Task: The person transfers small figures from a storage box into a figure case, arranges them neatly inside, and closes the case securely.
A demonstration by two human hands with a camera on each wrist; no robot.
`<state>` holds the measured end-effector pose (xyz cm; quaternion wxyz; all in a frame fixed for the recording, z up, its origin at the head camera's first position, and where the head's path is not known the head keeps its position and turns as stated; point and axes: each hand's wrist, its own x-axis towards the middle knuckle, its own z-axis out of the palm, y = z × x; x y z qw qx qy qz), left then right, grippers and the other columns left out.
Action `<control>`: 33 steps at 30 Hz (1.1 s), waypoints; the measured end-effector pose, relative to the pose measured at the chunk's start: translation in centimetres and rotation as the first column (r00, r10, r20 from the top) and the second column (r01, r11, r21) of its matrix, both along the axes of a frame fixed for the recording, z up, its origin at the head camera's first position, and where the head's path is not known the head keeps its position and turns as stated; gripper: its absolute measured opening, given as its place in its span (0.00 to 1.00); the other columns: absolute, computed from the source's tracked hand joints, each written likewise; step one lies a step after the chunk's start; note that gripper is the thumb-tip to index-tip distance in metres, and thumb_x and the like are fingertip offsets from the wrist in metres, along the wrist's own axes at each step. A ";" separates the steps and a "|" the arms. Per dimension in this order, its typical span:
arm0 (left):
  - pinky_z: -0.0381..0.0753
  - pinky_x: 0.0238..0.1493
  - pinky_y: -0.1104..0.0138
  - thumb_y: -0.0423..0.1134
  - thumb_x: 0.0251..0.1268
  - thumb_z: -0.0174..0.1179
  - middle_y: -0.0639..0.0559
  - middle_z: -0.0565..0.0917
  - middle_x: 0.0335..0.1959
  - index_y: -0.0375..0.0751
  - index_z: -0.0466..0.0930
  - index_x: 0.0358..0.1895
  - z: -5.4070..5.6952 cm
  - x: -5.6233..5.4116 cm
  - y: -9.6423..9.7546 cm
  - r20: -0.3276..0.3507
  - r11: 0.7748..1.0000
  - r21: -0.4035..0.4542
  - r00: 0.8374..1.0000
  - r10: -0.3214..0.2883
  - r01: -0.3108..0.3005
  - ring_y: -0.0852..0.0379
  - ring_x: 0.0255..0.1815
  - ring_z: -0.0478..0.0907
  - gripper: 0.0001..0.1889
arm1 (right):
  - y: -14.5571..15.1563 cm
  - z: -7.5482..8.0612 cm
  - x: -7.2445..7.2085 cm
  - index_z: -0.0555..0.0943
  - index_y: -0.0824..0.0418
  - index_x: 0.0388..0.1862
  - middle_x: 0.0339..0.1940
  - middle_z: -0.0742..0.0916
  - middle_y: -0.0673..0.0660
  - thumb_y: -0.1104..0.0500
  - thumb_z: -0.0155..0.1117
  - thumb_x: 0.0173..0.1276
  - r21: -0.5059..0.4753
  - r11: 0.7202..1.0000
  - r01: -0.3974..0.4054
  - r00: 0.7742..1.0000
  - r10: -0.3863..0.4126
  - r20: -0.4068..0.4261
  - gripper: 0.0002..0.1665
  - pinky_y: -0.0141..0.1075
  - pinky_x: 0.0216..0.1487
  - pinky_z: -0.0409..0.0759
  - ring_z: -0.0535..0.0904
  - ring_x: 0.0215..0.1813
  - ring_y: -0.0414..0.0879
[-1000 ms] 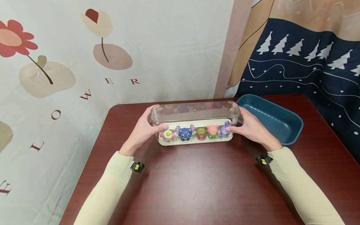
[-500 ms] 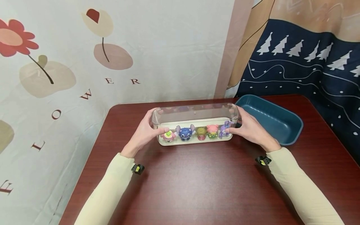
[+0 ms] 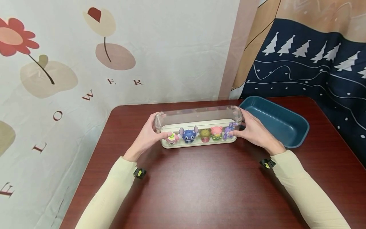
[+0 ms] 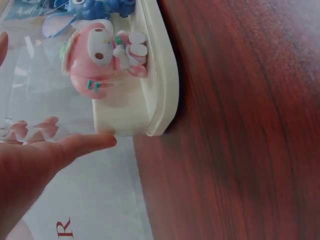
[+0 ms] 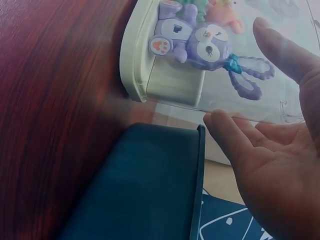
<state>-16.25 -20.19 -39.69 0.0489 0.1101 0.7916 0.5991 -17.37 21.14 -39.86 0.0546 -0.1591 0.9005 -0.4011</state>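
Observation:
A clear plastic cover (image 3: 198, 115) stands over a cream base (image 3: 200, 145), which bears a row of toy figurines. They include a pink-hooded one (image 4: 91, 60), a blue big-eared one (image 3: 188, 135), a green one (image 3: 205, 135), a pink one (image 3: 216, 133) and a purple rabbit (image 5: 210, 47). My left hand (image 3: 148, 135) grips the cover's left end, thumb across its front. At the right end my right hand (image 3: 254, 131) grips it likewise. Most of the other fingers are hidden behind the cover in the head view. Whether the cover touches the base all round I cannot tell.
A teal rectangular basin (image 3: 275, 121) lies at the back right, close beside my right hand. The dark red wooden table (image 3: 211, 187) ends at a printed curtain (image 3: 177, 57) behind. Navy tree-patterned cloth (image 3: 303, 66) hangs at the right.
The clear cover has come down a little over the base and figurines, its top edge now lower. Both hands have kept hold of its ends and moved down slightly with it.

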 end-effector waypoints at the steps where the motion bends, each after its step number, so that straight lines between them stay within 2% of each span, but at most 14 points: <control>1: 0.69 0.60 0.71 0.28 0.56 0.76 0.39 0.68 0.75 0.39 0.58 0.75 0.0 0.0 0.0 0.000 1.000 -0.001 1.000 0.000 0.000 0.44 0.74 0.66 0.46 | 0.0 0.0 0.0 0.50 0.65 0.84 0.74 0.69 0.69 0.49 0.81 0.62 0.006 1.000 0.000 1.000 0.000 0.000 0.64 0.58 0.68 0.73 0.72 0.71 0.65; 10: 0.66 0.69 0.60 0.30 0.58 0.75 0.42 0.69 0.74 0.40 0.57 0.77 -0.8 0.0 -0.4 0.027 1.000 -0.025 1.000 -0.013 0.014 0.48 0.74 0.66 0.46 | -0.1 -0.1 0.4 0.51 0.65 0.84 0.73 0.70 0.70 0.47 0.81 0.62 0.027 1.000 -0.010 1.000 0.011 -0.007 0.64 0.59 0.67 0.75 0.73 0.70 0.65; 18: 0.65 0.73 0.52 0.33 0.58 0.77 0.44 0.69 0.74 0.43 0.56 0.78 -0.8 -0.2 -0.7 0.045 0.999 -0.036 0.999 -0.029 0.030 0.48 0.73 0.67 0.48 | 0.0 -0.4 0.7 0.52 0.66 0.83 0.72 0.70 0.69 0.49 0.81 0.62 0.013 1.000 -0.008 1.000 0.009 -0.004 0.63 0.56 0.66 0.75 0.72 0.71 0.64; 22: 0.65 0.72 0.52 0.34 0.58 0.77 0.44 0.69 0.74 0.43 0.56 0.79 -0.8 -0.2 -0.8 0.041 0.998 -0.054 0.999 -0.025 0.027 0.47 0.73 0.67 0.48 | 0.0 -0.6 0.7 0.52 0.67 0.83 0.72 0.69 0.70 0.48 0.81 0.62 0.009 1.000 -0.009 1.000 0.009 0.003 0.63 0.56 0.65 0.75 0.72 0.71 0.65; 29: 0.67 0.67 0.62 0.33 0.58 0.77 0.45 0.68 0.76 0.43 0.57 0.79 -0.9 -0.4 -0.9 0.034 0.997 -0.069 0.999 -0.025 0.027 0.48 0.73 0.67 0.48 | 0.0 -0.9 0.8 0.55 0.66 0.82 0.69 0.71 0.68 0.49 0.81 0.62 -0.014 1.000 -0.006 1.000 0.006 0.002 0.61 0.56 0.66 0.75 0.72 0.69 0.63; 33: 0.66 0.70 0.57 0.35 0.58 0.77 0.46 0.68 0.76 0.44 0.56 0.79 -0.8 -0.5 -1.0 0.030 0.994 -0.103 0.999 -0.023 0.025 0.48 0.74 0.66 0.49 | 0.0 -1.1 0.8 0.56 0.65 0.82 0.68 0.71 0.67 0.50 0.82 0.61 -0.021 1.000 -0.002 1.000 0.002 -0.011 0.60 0.56 0.65 0.75 0.73 0.69 0.62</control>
